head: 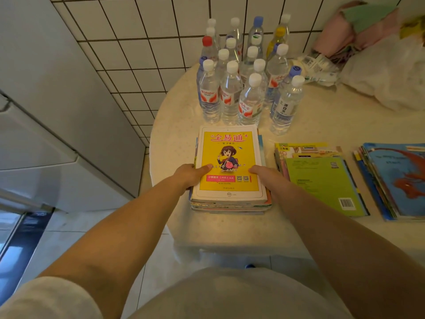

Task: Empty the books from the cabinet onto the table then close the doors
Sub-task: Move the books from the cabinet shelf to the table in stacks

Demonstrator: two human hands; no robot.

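Observation:
A stack of books (230, 146) with a yellow cartoon cover on top rests on the pale round table (184, 116), near its left front edge. My left hand (189, 174) grips the stack's left side, thumb on the cover. On the stack's right side my right hand (266, 177) holds it the same way. A second book pile (322, 178) with a green cover lies to the right, and a third pile (397, 180) with a blue cover lies at the far right. The cabinet's doors are not clearly visible.
Several water bottles (243, 88) stand in a cluster just behind the stack. A white plastic bag (388, 74) and pink cloth (351, 31) fill the back right. A grey panel (57, 88) stands at left; the tiled wall (138, 42) is behind.

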